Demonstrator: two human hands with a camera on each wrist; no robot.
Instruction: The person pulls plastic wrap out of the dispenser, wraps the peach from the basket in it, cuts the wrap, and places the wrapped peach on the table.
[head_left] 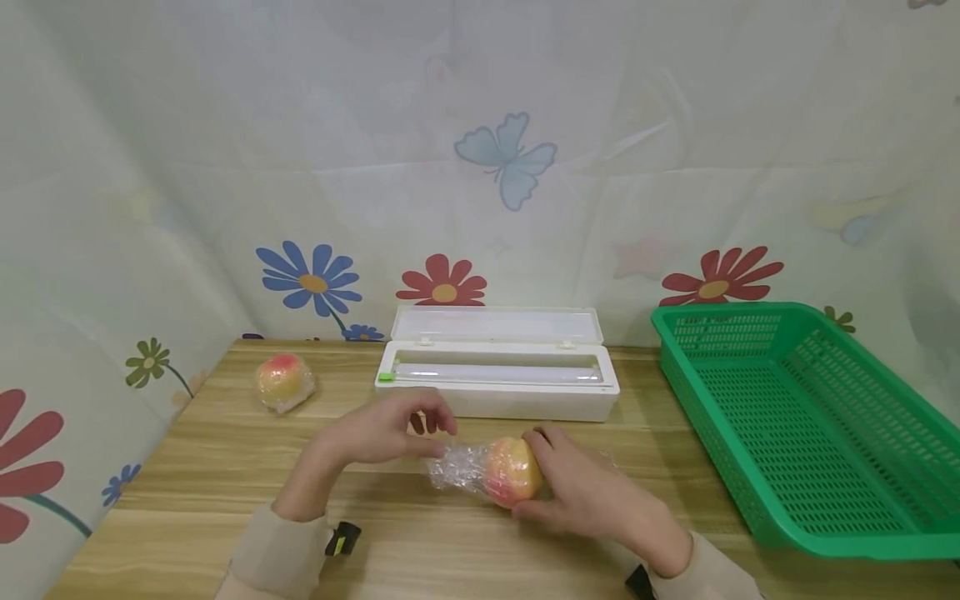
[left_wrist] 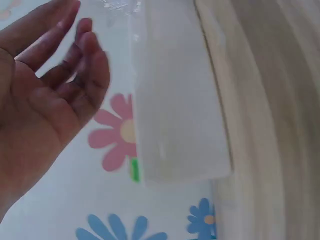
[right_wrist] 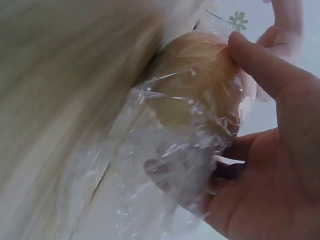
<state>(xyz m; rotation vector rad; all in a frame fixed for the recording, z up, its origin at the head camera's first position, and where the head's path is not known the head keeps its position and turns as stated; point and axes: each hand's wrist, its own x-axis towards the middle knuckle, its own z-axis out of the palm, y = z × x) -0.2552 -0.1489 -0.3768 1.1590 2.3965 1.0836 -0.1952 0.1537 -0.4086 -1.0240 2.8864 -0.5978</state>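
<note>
Two hands meet mid-table: your right hand [head_left: 592, 492] cups the firm, round peach [head_left: 512, 471] in slippery, clingy film [head_left: 457, 468], while your left hand [head_left: 390, 432], fingers loosely curled, touches the film's loose tail

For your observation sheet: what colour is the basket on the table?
Green, clearest in the head view.

Bare hands, left [head_left: 390, 433] and right [head_left: 581, 487]; beige sleeves [head_left: 281, 554] at lower frame, ribbed cuffs, small black wrist devices [head_left: 342, 539], yellow-marked at left.
</note>
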